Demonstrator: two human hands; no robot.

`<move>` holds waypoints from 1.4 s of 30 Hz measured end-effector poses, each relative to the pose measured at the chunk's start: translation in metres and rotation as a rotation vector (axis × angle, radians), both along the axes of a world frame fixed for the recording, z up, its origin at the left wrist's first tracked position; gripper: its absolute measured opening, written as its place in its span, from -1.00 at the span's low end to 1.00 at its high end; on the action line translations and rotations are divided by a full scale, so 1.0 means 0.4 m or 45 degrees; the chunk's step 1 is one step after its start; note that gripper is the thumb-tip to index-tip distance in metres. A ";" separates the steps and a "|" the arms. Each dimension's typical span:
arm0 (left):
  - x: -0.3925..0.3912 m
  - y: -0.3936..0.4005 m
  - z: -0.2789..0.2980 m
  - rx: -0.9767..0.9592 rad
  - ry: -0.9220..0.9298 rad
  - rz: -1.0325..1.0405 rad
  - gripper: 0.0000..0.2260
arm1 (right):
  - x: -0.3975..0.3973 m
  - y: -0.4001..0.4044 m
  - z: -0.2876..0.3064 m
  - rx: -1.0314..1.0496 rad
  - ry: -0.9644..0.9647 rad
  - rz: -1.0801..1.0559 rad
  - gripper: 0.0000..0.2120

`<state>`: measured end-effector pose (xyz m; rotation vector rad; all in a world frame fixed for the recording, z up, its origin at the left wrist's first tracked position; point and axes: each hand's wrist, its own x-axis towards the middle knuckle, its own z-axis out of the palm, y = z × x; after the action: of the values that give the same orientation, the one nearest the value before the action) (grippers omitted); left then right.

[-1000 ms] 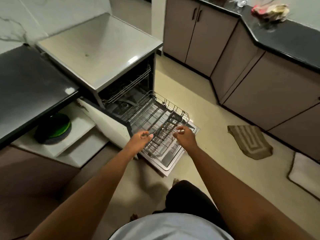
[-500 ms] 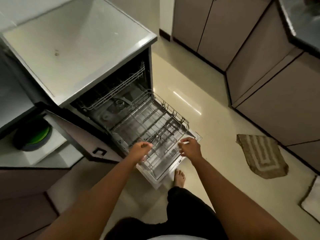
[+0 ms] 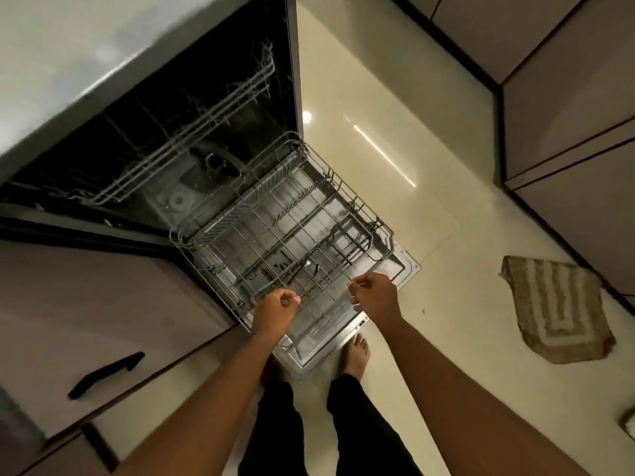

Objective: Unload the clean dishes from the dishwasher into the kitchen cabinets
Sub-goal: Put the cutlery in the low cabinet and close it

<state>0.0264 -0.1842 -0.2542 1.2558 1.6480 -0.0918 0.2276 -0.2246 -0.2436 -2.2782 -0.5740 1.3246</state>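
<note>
Head view: looking steeply down at an open dishwasher (image 3: 192, 139), with the person's bare feet at 6 o'clock.
Lower rack (image 3: 292, 235): pulled out over the dropped door (image 3: 405, 269), which puts its contents within reach from above; it looks nearly bare of dishes.
Cutlery (image 3: 309, 274): a few thin metal pieces, perhaps spoons, lie across the wires near the rack's front edge; their exact kind is too small to tell.
Left hand (image 3: 275, 305): curled closed at the rack's front rim, at 7 o'clock from the cutlery, fingertips apparently pinching a handle end or the wire; I cannot tell which.
Right hand (image 3: 374, 295): curled into a loose fist at the rim, at 4 o'clock from the cutlery; whether it grips the wire is unclear.
Upper rack (image 3: 192, 146): pushed inside the tub at 11 o'clock, seemingly bare.
Cabinet drawer (image 3: 103, 321): at 8 o'clock, black handle (image 3: 106, 374), shut.
Floor mat (image 3: 556, 307): at 3 o'clock, well apart.
Judgement: unloading seems almost done.
</note>
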 end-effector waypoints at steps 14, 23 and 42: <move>0.102 0.091 -0.499 -0.025 0.185 -0.160 -0.72 | -0.006 0.128 -0.416 -0.005 0.125 -0.046 -0.90; 0.122 0.067 -0.608 0.149 0.436 -0.338 -0.84 | 0.021 0.101 -0.484 -0.042 0.167 -0.083 -0.88; -0.034 0.037 -0.471 0.294 0.154 0.128 -0.96 | -0.047 0.141 -0.482 -0.028 0.168 0.000 -0.93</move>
<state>0.0126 -0.1695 -0.4425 1.3585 1.8644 0.0885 0.2088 -0.1683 -0.4363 -2.1871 -0.5170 1.4751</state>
